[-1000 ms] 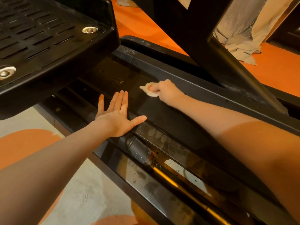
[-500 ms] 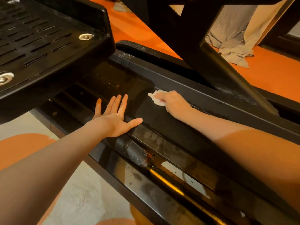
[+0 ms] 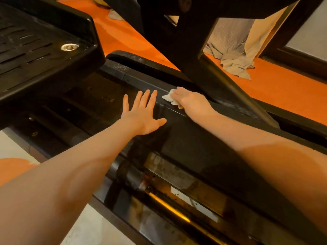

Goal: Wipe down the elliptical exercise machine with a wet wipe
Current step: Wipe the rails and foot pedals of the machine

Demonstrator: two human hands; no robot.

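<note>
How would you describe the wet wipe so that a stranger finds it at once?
Find the black elliptical frame across the middle. On its upper ridge lies the right hand, curled on the wet wipe. It is the only small white crumpled thing on the machine.

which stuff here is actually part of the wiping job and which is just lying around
In the job:
- wipe, bunched under the right hand
- black rail being wiped
- left hand, flat on the rail
- pedal and slanted bar, parts of the machine

Lying about:
- crumpled cloth on the orange floor
- grey rag farther back
</note>
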